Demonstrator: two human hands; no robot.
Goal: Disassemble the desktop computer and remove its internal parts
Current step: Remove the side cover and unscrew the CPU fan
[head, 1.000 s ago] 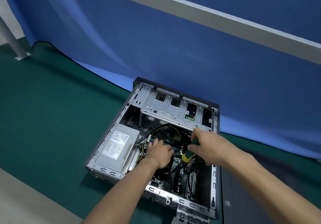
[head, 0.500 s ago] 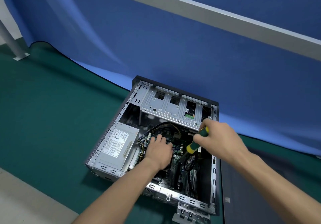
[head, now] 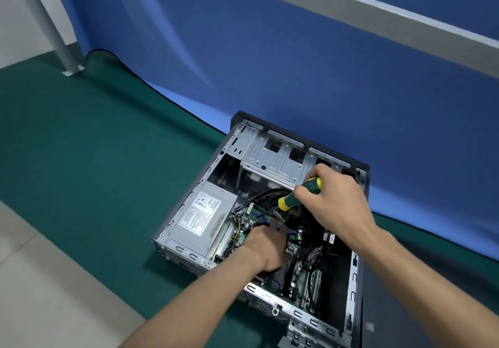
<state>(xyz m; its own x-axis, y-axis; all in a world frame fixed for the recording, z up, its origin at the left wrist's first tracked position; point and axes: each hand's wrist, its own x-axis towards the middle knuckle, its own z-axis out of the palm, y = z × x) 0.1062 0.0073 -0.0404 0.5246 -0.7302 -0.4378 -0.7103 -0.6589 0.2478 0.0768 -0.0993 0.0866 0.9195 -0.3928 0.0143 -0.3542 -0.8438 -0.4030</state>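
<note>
The desktop computer case (head: 189,207) lies on its side on the green mat (head: 81,172), side panel off, interior facing up, with the blue backdrop (head: 243,64) behind it.

Left of the case's centre sits the power supply (head: 201,218), label upward, apparently seated in its corner. Just right of it, the person's left hand (head: 266,247) rests low inside the case over the motherboard (head: 297,272), fingers curled down among the cables; whether it actually grips a part cannot be told, as the fingertips are blurred. Further right, above the case's middle, the right hand (head: 333,204) is closed round the green-and-yellow handle of a screwdriver (head: 298,193), its shaft slanting down-left toward the board. The tip is hidden.

Risks, as judged:
- The shaft passes close to the yellow-and-black cables (head: 266,193); a slip could nick insulation or gouge the board.
- The left hand lies near the tip's line of travel (a slip would reach its fingers first).
- A freed screw could drop among the components and be lost.
- Pulling any part with its cables attached could strain the connectors.

Count: one case, one power supply, one motherboard, one screwdriver, two hands, one drive cage (head: 278,162) at the far end of the case. Cables are bundled and cannot be counted. One dark flat panel (head: 405,307) lies right of the case, possibly the removed side cover.
</note>
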